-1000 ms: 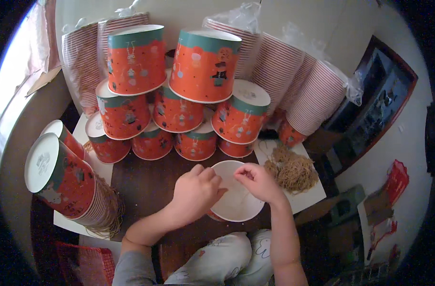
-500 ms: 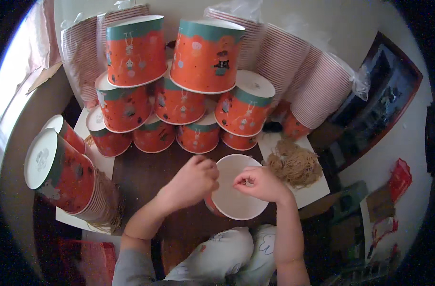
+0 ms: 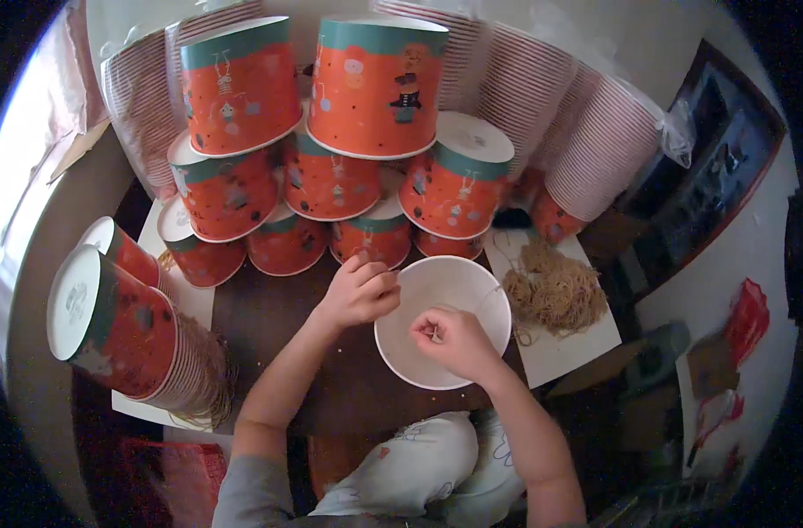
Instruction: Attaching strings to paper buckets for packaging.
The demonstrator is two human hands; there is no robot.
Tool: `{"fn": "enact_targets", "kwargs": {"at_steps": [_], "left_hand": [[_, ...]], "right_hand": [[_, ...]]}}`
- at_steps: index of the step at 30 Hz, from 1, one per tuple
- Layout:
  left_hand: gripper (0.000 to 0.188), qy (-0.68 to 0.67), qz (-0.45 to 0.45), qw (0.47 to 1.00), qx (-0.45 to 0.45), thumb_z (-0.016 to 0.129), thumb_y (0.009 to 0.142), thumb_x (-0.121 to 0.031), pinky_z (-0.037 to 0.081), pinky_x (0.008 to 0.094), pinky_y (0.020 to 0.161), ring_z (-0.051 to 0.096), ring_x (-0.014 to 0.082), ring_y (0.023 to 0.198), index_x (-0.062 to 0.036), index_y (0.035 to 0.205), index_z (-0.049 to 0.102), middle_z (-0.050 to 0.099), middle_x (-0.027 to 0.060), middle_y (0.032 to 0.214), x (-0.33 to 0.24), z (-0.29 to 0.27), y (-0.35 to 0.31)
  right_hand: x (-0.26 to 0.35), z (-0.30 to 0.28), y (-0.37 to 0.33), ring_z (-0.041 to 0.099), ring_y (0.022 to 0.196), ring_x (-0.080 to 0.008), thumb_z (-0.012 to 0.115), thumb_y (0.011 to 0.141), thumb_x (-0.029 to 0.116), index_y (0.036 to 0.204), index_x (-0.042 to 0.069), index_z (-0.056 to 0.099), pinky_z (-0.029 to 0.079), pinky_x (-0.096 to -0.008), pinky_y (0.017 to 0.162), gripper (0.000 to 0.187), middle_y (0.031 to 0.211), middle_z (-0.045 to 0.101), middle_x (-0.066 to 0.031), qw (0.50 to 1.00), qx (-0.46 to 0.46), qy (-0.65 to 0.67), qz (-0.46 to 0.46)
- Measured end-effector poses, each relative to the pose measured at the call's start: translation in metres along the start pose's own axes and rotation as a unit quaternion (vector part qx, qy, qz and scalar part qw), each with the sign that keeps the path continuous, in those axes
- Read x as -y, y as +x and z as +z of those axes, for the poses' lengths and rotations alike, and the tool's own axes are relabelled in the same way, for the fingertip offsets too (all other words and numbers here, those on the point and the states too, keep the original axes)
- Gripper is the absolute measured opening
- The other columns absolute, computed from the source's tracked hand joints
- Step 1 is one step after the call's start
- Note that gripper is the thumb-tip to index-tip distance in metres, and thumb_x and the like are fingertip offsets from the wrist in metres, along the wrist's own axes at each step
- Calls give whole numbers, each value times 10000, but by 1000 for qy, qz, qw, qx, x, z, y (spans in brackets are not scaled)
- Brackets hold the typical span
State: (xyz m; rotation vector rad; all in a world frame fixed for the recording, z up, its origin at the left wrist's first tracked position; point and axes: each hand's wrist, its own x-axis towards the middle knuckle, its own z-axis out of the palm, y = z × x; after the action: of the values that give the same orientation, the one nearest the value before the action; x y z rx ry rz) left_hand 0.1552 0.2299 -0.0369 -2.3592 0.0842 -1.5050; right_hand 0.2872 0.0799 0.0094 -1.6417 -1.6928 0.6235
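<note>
A paper bucket (image 3: 482, 370), white inside, stands with its mouth up on the dark table in front of me. My left hand (image 3: 363, 292) is at its left rim, fingers curled in a pinch; whatever they hold is too small to make out. Over the bucket's mouth is my right hand (image 3: 456, 341), thumb and fingertips pressed together on a thin pale bit of string. A loose heap of brown twine (image 3: 560, 295) lies on a white board to the right of the bucket.
Upturned orange-and-green buckets (image 3: 375, 97) are piled in tiers ahead. Tall plastic-wrapped bucket stacks (image 3: 600, 150) stand behind them. At left leans a nested bucket stack (image 3: 124, 326) with twine hanging at its lower end. My legs (image 3: 410, 466) are below the table edge.
The bucket appears shifted upward and more open to view. My left hand has risen slightly along its left rim, and my right hand has moved a little left, still pinching.
</note>
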Motion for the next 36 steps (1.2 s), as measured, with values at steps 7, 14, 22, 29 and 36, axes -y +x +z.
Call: {"fn": "enact_targets", "kwargs": {"at_steps": [7,14,22,29,36], "left_hand": [[209,-10,1,1000,-8,631,533,-83,415,299,609,504,158,747,-155,682,504,472,-5,807,-2,5,-8],[227,5,6,1000,-27,650,566,-54,425,297,581,497,163,751,-159,701,501,463,1,809,-2,8,-10],[193,-6,5,1000,-24,638,575,-68,420,288,578,504,161,733,-152,692,510,464,8,814,-1,6,-7],[186,-11,4,1000,-26,639,576,-67,389,282,550,511,157,714,-144,680,506,470,14,800,-1,7,-7],[188,-9,1,1000,-27,641,583,-62,387,281,546,511,158,712,-143,674,498,470,16,801,-1,7,-7]], "right_hand": [[4,6,-3,572,629,-185,592,700,106,741,19,581,451,-282,581,97,704,572,-95,998,36,-54,9],[-3,17,-4,590,653,-246,583,690,149,739,61,602,471,-330,602,102,725,580,-96,992,35,-124,-4],[-5,20,-3,588,651,-248,577,690,155,710,63,587,473,-339,602,95,730,578,-89,990,28,-140,-2],[-6,21,-3,585,652,-257,572,690,154,709,61,586,472,-343,608,96,731,573,-97,986,29,-165,8],[-4,21,-4,587,663,-257,574,691,147,712,57,584,472,-341,620,93,738,575,-99,986,36,-162,20]]}}
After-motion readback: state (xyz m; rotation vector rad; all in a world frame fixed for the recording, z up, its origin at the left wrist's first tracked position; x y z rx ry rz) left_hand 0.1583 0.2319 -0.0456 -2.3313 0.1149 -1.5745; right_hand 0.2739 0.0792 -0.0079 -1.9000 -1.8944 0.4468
